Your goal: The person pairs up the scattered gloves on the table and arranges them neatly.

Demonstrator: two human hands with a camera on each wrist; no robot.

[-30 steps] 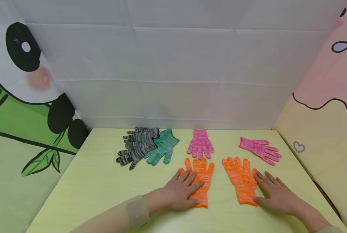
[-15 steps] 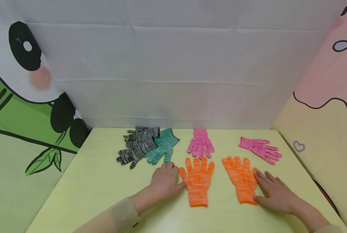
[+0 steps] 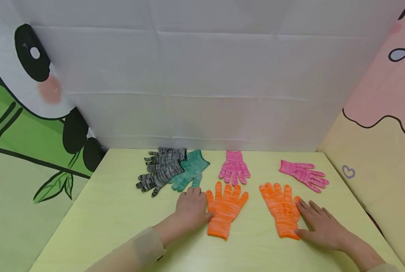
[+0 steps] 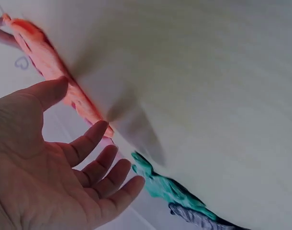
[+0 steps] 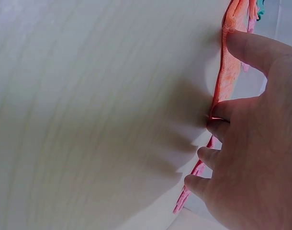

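Two orange knit gloves lie flat on the pale yellow table (image 3: pixel 120 223), fingers pointing away from me. Beside the left orange glove (image 3: pixel 224 211) is my left hand (image 3: pixel 191 207), palm down, its thumb at the glove's edge. In the left wrist view, the loosely bent fingers (image 4: pixel 91 139) of that hand hold nothing. My right hand (image 3: pixel 324 226) rests at the right side of the right orange glove (image 3: pixel 282 213), touching it with thumb and fingertips. The right wrist view shows the right thumb (image 5: pixel 251 50) against the orange fabric.
Behind lie two pink gloves, one in the middle (image 3: pixel 234 168) and one at right (image 3: pixel 304 173). At back left, grey-black gloves (image 3: pixel 161 173) partly overlap a teal green glove (image 3: pixel 190 172). A white cloth wall (image 3: pixel 202 94) stands along the table's back edge.
My left hand has come off the top of the left orange glove to its left side. That glove has shifted left at the cuff and now leans right. The right hand has stayed put.
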